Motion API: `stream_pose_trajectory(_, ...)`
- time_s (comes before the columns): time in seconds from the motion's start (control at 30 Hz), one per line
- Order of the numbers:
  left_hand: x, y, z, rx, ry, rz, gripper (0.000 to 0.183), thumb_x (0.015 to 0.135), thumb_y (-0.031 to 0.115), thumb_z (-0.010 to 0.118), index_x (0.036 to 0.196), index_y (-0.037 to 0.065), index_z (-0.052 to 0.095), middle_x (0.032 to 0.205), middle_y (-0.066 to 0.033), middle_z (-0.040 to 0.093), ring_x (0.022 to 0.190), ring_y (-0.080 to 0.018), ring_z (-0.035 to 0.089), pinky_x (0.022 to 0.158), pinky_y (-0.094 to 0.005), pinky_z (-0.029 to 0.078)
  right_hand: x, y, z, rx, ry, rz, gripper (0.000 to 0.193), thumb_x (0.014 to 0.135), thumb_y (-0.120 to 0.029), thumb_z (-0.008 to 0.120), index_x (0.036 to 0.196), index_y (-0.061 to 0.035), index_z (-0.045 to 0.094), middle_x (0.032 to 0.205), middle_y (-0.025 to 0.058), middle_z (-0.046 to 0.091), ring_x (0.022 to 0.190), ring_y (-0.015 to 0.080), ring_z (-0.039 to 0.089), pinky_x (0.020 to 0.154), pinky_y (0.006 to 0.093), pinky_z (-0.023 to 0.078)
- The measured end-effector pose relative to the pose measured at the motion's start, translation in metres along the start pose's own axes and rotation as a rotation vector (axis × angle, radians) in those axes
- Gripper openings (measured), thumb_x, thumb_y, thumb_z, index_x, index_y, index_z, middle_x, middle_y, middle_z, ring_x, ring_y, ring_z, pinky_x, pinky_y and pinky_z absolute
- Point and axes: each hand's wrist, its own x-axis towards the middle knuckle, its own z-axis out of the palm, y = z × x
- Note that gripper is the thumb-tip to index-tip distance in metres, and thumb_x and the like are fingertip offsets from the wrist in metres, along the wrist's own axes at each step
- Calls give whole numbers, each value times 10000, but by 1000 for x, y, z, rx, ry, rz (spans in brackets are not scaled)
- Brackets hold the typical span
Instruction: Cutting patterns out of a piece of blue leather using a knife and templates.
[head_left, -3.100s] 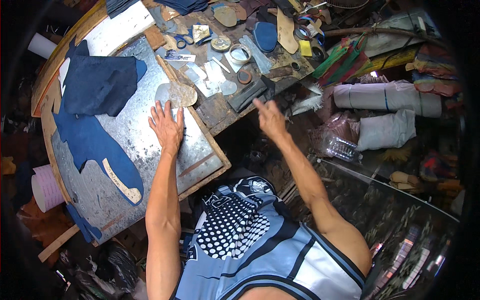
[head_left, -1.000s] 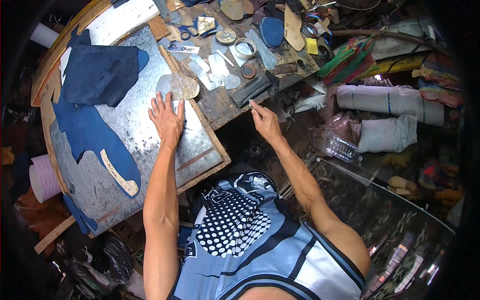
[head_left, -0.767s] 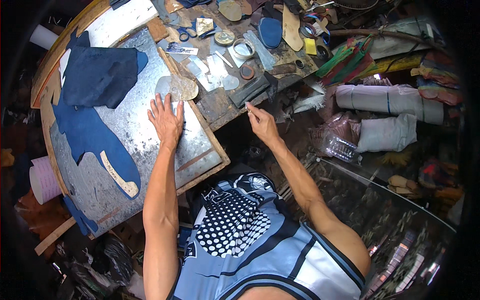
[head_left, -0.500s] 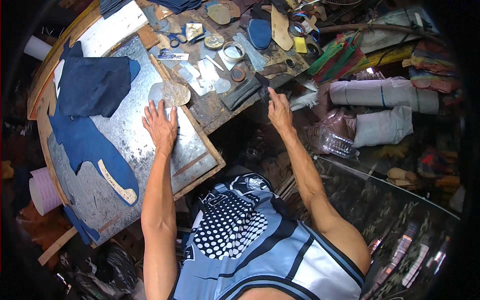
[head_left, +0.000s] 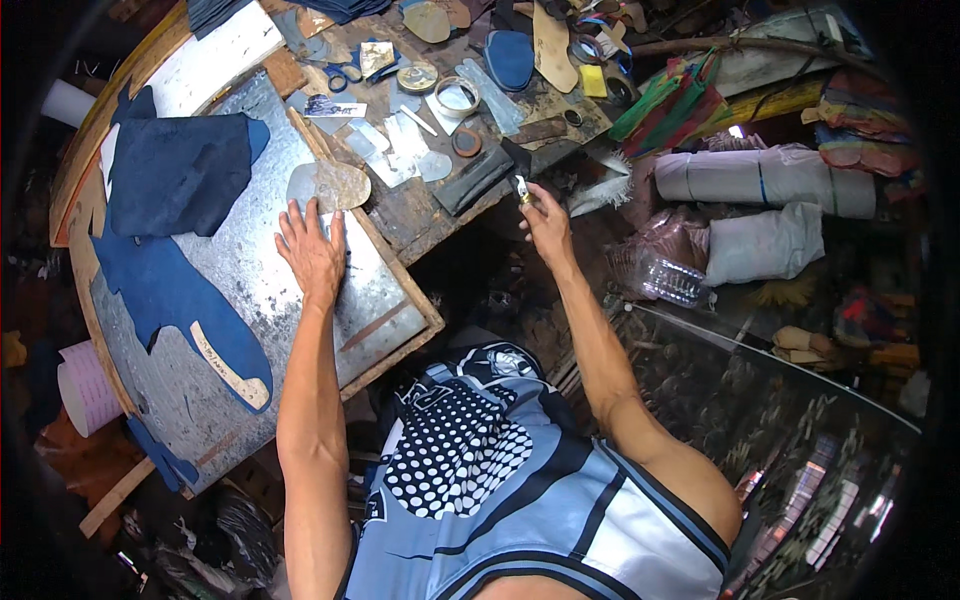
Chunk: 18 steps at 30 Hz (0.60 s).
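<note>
My left hand (head_left: 315,255) lies flat with fingers spread on a scuffed metal sheet (head_left: 372,290). Its fingertips reach the near edge of a rounded, partly see-through template (head_left: 345,186). Just off the bench edge, my right hand (head_left: 548,230) is closed around a small knife (head_left: 521,187), whose short silvery tip points up and away; its handle is mostly hidden by my fingers. Left of my left hand, a cut blue leather piece (head_left: 185,285) stretches over the sheet, a cream pattern strip (head_left: 228,366) on it. A darker leather piece (head_left: 180,172) overlaps its far end.
A dark, long block (head_left: 474,182) sits by the bench edge near my right hand. Farther back are scissors (head_left: 343,76), a tape roll (head_left: 457,97), a round tin (head_left: 416,78) and a yellow block (head_left: 593,81). Wrapped rolls (head_left: 765,182) and a white sack (head_left: 763,248) are at the right.
My right hand has come slightly nearer and left from the bench edge and turned, so the knife in it now shows. My left hand stays on the sheet; the view has shifted a little.
</note>
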Motion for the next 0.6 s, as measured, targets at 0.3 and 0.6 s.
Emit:
stream_pose_trajectory(0.3, 1, -3, 6, 0, 40, 11, 556, 990, 473, 489, 1401, 98, 504, 1549, -201, 341, 1449, -409, 249, 1167, -586, 160, 3, 24, 16, 320, -102, 430, 346, 1008, -153, 516, 1337, -54, 480, 910, 73, 649, 560, 82, 567, 410, 235, 452)
stream_pose_trajectory(0.6, -1, -3, 5, -3, 24, -7, 555, 992, 463, 492, 1409, 97, 497, 1553, -194, 340, 1454, -402, 246, 1174, -576, 154, -7, 2, 5, 196, -63, 429, 350, 1003, -154, 532, 1338, -61, 491, 858, 48, 632, 544, 81, 559, 402, 249, 453)
